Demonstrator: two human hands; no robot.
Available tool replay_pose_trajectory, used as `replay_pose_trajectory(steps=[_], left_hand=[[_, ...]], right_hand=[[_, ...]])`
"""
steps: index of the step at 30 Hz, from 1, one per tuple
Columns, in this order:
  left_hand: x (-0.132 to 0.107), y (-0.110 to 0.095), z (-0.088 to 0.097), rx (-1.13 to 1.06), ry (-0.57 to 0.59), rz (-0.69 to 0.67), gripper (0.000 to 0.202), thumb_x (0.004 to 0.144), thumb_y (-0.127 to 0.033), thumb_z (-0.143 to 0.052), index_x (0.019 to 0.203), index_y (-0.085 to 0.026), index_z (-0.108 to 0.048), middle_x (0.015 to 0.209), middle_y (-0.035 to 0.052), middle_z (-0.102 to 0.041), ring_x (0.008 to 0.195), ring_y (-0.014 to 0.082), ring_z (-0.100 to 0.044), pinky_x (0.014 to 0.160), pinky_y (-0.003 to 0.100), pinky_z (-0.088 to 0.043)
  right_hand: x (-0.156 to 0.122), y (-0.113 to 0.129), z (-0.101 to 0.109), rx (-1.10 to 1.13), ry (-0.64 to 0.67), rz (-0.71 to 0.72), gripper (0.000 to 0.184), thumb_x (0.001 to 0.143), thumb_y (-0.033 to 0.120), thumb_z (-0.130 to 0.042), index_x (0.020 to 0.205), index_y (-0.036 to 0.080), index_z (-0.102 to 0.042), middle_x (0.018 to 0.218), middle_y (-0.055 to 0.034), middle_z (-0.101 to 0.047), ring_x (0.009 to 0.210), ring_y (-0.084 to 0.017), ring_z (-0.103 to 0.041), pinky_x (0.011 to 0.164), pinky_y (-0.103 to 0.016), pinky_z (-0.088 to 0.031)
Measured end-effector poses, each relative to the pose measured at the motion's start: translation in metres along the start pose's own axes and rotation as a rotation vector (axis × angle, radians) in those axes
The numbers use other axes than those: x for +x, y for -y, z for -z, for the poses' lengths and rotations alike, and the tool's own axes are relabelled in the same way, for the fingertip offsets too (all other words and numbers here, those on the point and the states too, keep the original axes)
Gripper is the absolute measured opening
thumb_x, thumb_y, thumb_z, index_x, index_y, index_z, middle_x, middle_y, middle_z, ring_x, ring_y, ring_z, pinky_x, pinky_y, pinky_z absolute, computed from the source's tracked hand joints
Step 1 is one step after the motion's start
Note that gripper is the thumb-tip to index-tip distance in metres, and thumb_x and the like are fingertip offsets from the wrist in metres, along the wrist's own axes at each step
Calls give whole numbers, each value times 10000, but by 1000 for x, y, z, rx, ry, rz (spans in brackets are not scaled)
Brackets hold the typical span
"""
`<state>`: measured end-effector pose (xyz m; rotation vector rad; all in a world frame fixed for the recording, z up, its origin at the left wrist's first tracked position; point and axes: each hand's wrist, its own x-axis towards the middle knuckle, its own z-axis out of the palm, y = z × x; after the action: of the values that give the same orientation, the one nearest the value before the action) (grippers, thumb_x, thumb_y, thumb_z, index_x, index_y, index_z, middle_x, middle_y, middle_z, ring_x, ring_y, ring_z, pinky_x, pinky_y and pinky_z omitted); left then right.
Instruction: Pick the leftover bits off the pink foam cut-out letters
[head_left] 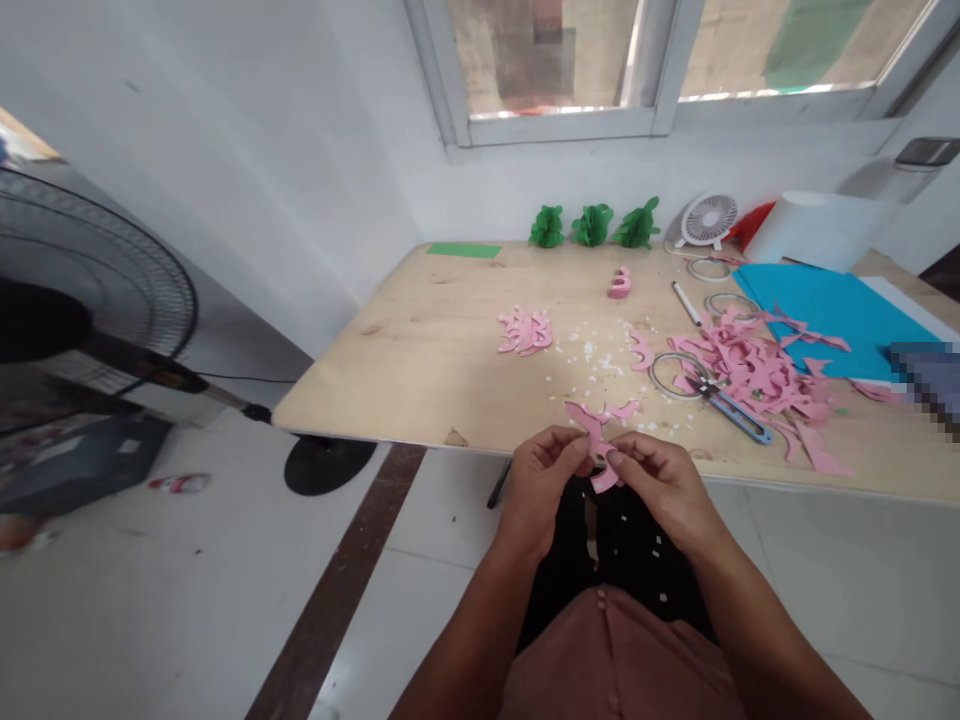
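Between my two hands, just over the table's front edge, is a curved pink paper cutout (598, 432). My left hand (551, 465) pinches its left side between thumb and fingers. On the other side my right hand (656, 475) grips it the same way, the fingertips close together. Another small pink piece (622, 410) lies just beyond the fingers. White paper bits (589, 352) are scattered over the wood ahead of my hands. To the right, blue-handled scissors (739, 415) rest with their blades near a ring (673, 376).
A heap of pink scraps (750, 365) covers the table's right part, beside blue sheets (832, 310). Pink cutouts (525, 332) lie in a pile at left. Green paper shapes (592, 225) and a small white fan (709, 220) stand along the wall. A floor fan (90, 300) stands left.
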<state>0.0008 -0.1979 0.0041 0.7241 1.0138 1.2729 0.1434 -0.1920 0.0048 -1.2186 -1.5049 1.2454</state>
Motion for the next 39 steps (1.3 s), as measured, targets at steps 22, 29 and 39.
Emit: replay_pose_trajectory(steps=[22, 29, 39], left_hand=[[-8, 3, -1, 99, 53, 22, 106, 660, -232, -664, 655, -134, -625, 579, -6, -575, 568, 94, -507, 590, 217, -395], [-7, 1, -1, 101, 34, -2, 103, 666, -224, -660, 657, -130, -619, 585, -14, -581, 574, 84, -505, 603, 207, -391], [-6, 1, -2, 172, 24, -79, 100, 693, -230, -635, 702, -131, -621, 633, -1, -616, 605, 98, -548, 610, 216, -428]], right_hand=[[-2, -6, -6, 91, -224, -1, 207, 777, 373, -588, 791, 176, -647, 608, 12, -553, 547, -120, -487, 514, -218, -380], [-3, -3, -5, 142, -76, -23, 237, 790, 388, -571, 765, 162, -641, 649, -14, -593, 619, -145, -540, 588, -238, -426], [-4, -3, -8, 105, -55, -14, 210, 789, 348, -567, 690, 168, -612, 627, -9, -595, 602, -138, -535, 565, -229, -419]])
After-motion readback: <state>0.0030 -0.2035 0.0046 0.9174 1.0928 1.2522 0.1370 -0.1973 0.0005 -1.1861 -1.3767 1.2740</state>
